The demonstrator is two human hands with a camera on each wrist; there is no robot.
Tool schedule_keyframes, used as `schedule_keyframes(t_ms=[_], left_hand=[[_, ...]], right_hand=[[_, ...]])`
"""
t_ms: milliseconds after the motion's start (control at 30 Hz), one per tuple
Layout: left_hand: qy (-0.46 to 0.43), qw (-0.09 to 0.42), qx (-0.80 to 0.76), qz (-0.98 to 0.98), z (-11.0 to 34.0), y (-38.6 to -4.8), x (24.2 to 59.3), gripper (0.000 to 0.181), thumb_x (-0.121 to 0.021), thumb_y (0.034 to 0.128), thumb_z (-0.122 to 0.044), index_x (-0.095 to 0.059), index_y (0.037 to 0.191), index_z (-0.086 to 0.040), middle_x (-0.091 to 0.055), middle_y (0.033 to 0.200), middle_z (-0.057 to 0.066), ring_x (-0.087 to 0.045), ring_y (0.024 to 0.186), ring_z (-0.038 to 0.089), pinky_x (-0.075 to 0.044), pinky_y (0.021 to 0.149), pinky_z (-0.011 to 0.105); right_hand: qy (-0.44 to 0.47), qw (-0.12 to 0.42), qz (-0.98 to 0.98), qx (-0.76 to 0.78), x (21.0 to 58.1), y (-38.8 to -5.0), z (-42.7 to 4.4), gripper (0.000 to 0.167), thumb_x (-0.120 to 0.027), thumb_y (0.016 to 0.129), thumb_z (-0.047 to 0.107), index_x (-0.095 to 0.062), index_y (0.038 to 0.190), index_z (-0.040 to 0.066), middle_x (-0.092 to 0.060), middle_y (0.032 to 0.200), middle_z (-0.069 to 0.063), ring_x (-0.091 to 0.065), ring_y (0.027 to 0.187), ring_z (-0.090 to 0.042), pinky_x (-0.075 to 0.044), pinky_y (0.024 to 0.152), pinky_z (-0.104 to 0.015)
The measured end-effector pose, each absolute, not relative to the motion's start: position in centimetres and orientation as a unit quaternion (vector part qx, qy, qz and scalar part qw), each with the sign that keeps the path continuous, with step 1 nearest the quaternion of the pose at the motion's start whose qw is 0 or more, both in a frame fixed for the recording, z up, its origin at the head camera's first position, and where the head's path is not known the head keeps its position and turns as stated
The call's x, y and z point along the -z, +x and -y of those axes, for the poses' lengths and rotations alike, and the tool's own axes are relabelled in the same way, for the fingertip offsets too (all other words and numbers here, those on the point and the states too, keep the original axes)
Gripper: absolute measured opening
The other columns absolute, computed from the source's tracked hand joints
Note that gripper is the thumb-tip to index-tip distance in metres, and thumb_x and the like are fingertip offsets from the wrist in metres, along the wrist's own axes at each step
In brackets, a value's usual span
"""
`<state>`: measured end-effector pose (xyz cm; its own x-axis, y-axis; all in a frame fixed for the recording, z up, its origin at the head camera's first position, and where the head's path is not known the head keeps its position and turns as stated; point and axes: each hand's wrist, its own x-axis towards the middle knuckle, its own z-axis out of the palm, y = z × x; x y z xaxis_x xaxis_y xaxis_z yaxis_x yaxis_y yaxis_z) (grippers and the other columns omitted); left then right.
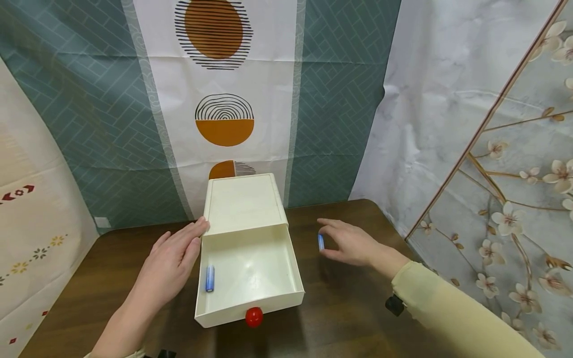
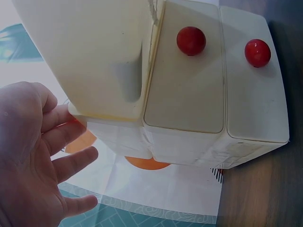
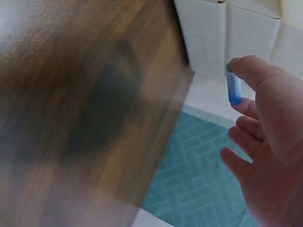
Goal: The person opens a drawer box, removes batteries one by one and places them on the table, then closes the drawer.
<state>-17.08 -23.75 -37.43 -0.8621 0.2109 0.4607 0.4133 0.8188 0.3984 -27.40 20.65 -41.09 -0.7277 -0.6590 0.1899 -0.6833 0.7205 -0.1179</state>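
Note:
A white drawer unit has its top drawer pulled out, with a red knob on its front. One blue battery lies inside, by the drawer's left wall. My left hand touches the unit's left side near the top, fingers extended; the left wrist view shows that hand at the unit's edge. Right of the drawer, my right hand pinches another blue battery by its ends between thumb and index finger, as the right wrist view shows of the battery.
Two closed drawers with red knobs sit below the pulled-out one. The unit stands on a dark wooden table, with a patterned cloth behind it and a floral cloth at the right.

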Motion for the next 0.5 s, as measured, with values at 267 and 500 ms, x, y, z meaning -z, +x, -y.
schedule_keyframes(t_ms=[267,500], left_hand=[[-0.171,0.207,0.25,0.93,23.8,-17.2,37.5,0.043,-0.049,0.1181,-0.019,-0.062,0.158,-0.01,-0.056,0.164,0.014,-0.053,0.15,0.041,-0.029,0.12,0.075],[-0.17,0.206,0.253,0.93,23.8,-17.2,37.7,0.043,-0.05,0.1182,-0.019,-0.062,0.158,-0.01,-0.056,0.164,0.014,-0.053,0.15,0.041,-0.028,0.121,0.075]], right_hand=[[0.366,0.053,0.925,-0.089,43.1,-27.9,-21.1,0.043,-0.082,0.101,0.031,-0.071,0.13,0.002,-0.055,0.161,-0.022,-0.058,0.145,-0.039,-0.052,0.115,-0.054],[0.356,0.034,0.929,-0.09,44.7,-28.6,-21.5,0.042,-0.08,0.102,0.033,-0.071,0.131,0.003,-0.055,0.161,-0.022,-0.057,0.146,-0.039,-0.054,0.114,-0.054]])
